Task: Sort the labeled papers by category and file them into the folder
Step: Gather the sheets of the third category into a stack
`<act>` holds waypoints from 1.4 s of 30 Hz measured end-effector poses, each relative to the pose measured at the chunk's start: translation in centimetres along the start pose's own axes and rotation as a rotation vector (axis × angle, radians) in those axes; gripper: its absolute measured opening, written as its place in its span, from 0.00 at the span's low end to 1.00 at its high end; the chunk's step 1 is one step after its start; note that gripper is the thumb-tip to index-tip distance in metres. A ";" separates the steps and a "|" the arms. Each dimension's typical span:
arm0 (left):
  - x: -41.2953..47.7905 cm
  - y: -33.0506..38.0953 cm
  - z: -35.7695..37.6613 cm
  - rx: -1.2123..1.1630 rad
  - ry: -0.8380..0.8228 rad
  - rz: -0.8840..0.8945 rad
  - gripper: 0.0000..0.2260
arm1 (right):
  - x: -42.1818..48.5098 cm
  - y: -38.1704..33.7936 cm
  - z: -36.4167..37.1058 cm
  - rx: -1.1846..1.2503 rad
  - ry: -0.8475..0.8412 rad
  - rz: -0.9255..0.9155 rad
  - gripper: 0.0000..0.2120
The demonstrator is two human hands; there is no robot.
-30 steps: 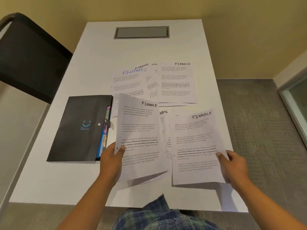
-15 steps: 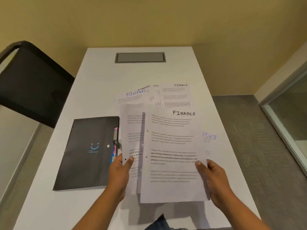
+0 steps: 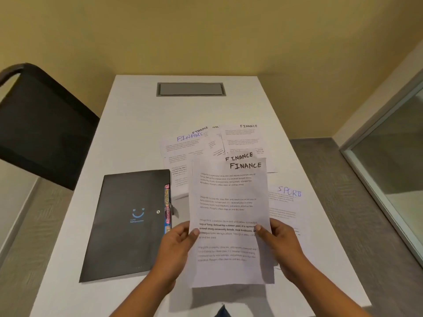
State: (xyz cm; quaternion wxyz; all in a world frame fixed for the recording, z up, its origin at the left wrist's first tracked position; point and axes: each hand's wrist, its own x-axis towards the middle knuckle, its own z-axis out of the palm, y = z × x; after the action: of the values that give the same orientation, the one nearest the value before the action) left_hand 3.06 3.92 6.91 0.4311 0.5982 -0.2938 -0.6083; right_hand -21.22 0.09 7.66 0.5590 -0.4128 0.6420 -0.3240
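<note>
Two sheets headed FINANCE (image 3: 229,202) are stacked one on the other and held up above the table. My left hand (image 3: 177,245) grips their left edge, thumb on the front. My right hand (image 3: 278,245) grips the right edge the same way. A black folder (image 3: 128,225) with a blue smile logo lies shut on the table to the left, coloured tabs showing along its right side. More FINANCE sheets (image 3: 206,143) lie spread behind the held pair. A sheet headed SPORTS (image 3: 286,202) lies to the right, partly hidden.
The white table (image 3: 137,124) has a grey cable hatch (image 3: 191,89) at its far end. A black chair (image 3: 41,124) stands at the left. A glass panel (image 3: 393,156) and grey carpet are at the right; a yellow wall is behind.
The two FINANCE sheets, held apart one second ago, have been brought together into one stack. My hands moved toward each other. The SPORTS sheet underneath came into view.
</note>
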 end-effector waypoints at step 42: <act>13.8 1.8 7.1 -0.058 0.314 -0.080 0.08 | 27.6 -4.1 -6.8 -0.246 0.111 0.044 0.09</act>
State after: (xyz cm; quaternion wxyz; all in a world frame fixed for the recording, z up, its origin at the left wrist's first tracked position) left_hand -2.35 -10.07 2.74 0.4645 0.6844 -0.1810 -0.5320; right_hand -28.13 -26.68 -0.07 0.4746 -0.4453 0.7159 -0.2528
